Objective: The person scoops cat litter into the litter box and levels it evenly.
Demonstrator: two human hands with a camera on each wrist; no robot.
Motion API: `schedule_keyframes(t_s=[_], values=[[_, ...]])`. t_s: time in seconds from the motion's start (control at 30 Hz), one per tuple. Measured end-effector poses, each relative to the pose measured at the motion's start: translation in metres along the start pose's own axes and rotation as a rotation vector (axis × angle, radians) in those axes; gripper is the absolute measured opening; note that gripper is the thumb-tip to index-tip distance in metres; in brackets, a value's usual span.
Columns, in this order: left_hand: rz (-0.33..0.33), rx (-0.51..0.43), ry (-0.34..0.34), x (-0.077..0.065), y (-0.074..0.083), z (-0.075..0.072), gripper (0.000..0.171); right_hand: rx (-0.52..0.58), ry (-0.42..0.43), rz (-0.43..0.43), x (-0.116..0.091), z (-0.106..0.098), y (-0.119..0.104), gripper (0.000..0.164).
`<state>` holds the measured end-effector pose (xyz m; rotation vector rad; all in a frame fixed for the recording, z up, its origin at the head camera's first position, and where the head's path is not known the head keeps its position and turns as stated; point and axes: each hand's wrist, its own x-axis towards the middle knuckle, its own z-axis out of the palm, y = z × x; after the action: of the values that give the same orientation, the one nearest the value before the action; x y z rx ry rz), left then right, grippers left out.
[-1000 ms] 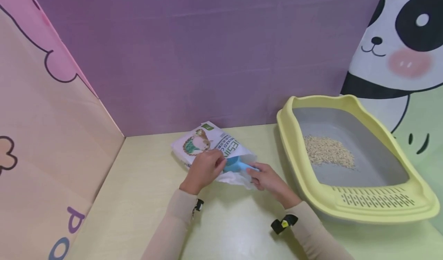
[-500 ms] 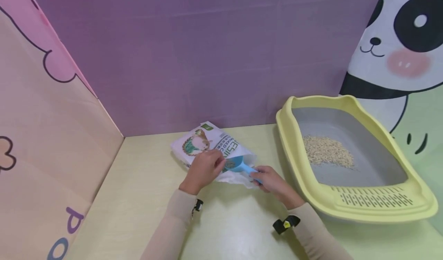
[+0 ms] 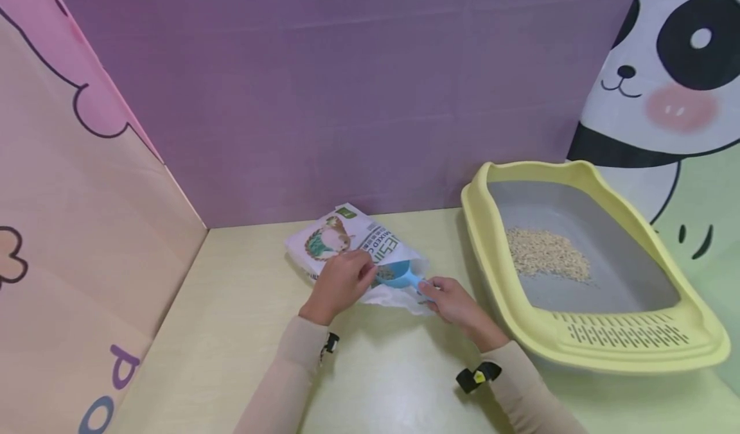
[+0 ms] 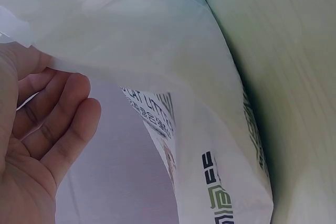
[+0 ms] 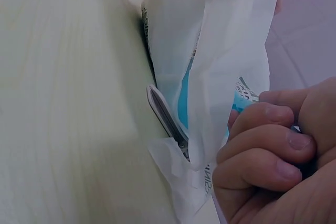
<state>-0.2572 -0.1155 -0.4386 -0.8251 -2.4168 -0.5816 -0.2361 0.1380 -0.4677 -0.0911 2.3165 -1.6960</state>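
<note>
A white printed cat litter bag (image 3: pixel 376 235) lies on the table, its mouth toward the lower right. My left hand (image 3: pixel 342 283) pinches the edge of that mouth between thumb and index finger; in the left wrist view the other fingers of the left hand (image 4: pixel 58 114) are bent loosely beside the bag (image 4: pixel 142 40). A light blue scoop (image 3: pixel 399 275) sits in the opening with some greyish granules in its bowl. My right hand (image 3: pixel 453 300) grips its handle. In the right wrist view the bag (image 5: pixel 231 24) hides most of the scoop (image 5: pixel 184 98).
To the right stands a yellow-rimmed litter box (image 3: pixel 624 357) with a grey inside and a slotted front ledge. A patch of beige litter (image 3: pixel 546 254) lies at its left side. A purple wall (image 3: pixel 347 100) rises behind the table (image 3: pixel 231 331).
My right hand has moved slightly right and drawn the scoop a little out of the bag, so more of its bowl and granules show. The left hand and bag have stayed in place.
</note>
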Motion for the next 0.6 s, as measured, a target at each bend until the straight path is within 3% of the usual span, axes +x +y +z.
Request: schedule_keyframes(t_s=[0.27, 0.6], values=[[0.016, 0.000, 0.016, -0.0004, -0.0002, 0.0013, 0.015, 0.027, 0.014, 0.016, -0.0018, -0.0029, -0.0010, 0.028], [0.014, -0.006, 0.020, -0.0004, 0.0001, 0.0005, 0.014, 0.046, 0.090, 0.024, -0.0013, -0.0037, -0.0043, 0.034]])
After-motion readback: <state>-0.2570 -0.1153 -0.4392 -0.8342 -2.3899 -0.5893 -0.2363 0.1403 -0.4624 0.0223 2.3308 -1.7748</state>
